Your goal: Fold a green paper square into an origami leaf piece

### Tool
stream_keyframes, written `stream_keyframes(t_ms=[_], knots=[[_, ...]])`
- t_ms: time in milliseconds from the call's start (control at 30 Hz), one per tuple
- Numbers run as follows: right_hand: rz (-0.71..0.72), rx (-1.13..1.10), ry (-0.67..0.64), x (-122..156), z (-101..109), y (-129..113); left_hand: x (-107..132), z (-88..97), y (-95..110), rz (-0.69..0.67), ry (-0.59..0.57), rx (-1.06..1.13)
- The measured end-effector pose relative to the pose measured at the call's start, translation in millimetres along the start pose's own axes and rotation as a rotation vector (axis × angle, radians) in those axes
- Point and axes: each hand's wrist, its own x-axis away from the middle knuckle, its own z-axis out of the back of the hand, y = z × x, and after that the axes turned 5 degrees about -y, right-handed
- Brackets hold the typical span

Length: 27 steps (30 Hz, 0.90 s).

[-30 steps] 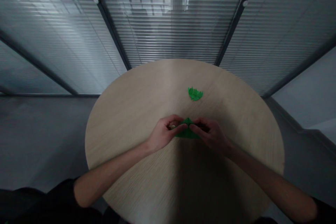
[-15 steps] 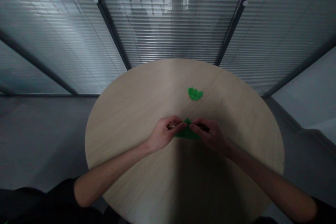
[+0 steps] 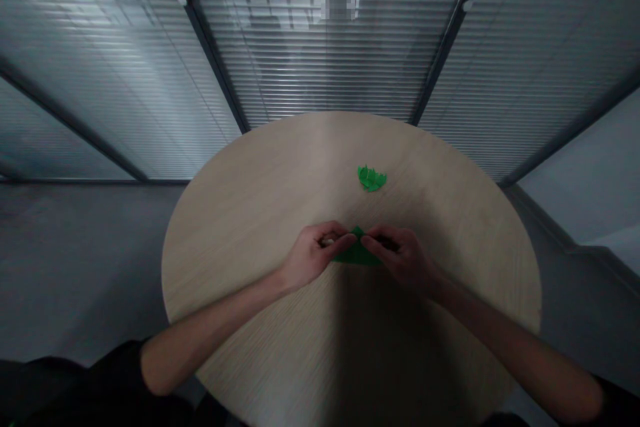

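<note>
Okay, going left to right: down in the bottom-left corner there's a black sleeve [image 3: 60, 393], and the person's bare left forearm [image 3: 215, 330] comes out of it and reaches up over a round pale wood-grain table [image 3: 225, 227]. Off to that side you can see a dull grey floor [image 3: 85, 267] past the table edge.

The left hand [image 3: 313, 257] is curled in, with its fingers [image 3: 337, 232] on the left side of a bright green folded paper sheet [image 3: 357, 252]. The sheet sits near the middle of the table, closer to the person's edge, and it's roughly triangular with its point facing away from the person. It looks like it's resting on the tabletop, held there by both hands.

The right hand [image 3: 403, 257] mirrors the left, with its fingers [image 3: 375, 243] pinching the sheet's right side. The two hands are close together, fingertips almost meeting at the point, with the paper clamped between them.

Farther across the table, well apart from the hands, is a small jagged green paper shape [image 3: 371, 178]. The right forearm [image 3: 510, 333] runs down to a second black sleeve [image 3: 617, 407] in the bottom-right corner. Behind it all is a glass wall with horizontal blinds [image 3: 320, 60].
</note>
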Motion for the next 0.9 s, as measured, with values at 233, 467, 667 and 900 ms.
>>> stream_keyframes(t_ms=[233,467,667,900], knots=[[-0.005,-0.017,0.017,0.1,-1.0,1.8,0.2,-0.6,-1.3,0.016,0.005,0.039],[0.005,-0.028,0.015,-0.6,-1.1,1.3,1.0,0.4,-1.0,0.026,0.0,0.009],[0.032,0.027,0.015,1.3,-0.1,-1.2,1.2,-1.1,0.1,0.01,0.0,0.003],[0.054,0.103,0.007,2.0,-0.7,-0.6,0.2,-0.4,1.7,0.051,-0.023,0.053]])
